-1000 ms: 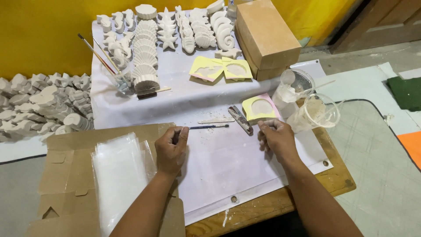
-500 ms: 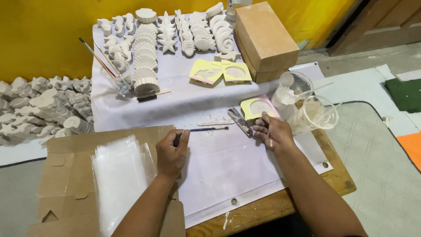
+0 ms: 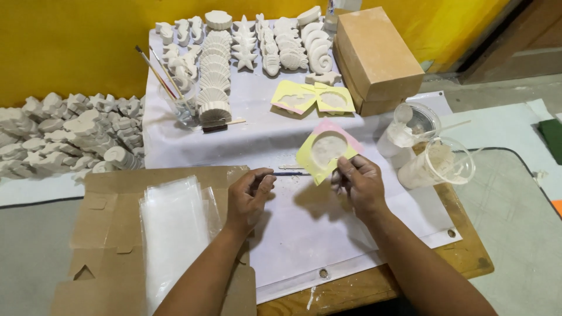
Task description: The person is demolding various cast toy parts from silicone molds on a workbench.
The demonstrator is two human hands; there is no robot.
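My right hand [image 3: 360, 184] holds up a yellow rubber mould [image 3: 325, 149] with a round white-filled hollow, tilted above the white sheet [image 3: 316, 234]. My left hand [image 3: 249, 196] rests on the sheet with its fingers curled on a thin dark tool [image 3: 290, 174] that lies across the sheet. Two more yellow moulds [image 3: 313, 98] lie farther back on the white cloth.
Rows of white plaster shell and starfish casts [image 3: 257, 41] cover the back of the table. A brown box [image 3: 377, 58] stands at right. Two clear cups [image 3: 433, 164] with white plaster stand near the right hand. Clear bags [image 3: 172, 228] lie on flattened cardboard [image 3: 102, 234]. More casts [image 3: 64, 131] pile at left.
My right hand has picked the yellow mould up off the sheet and raised it. The left hand has stayed by the dark tool.
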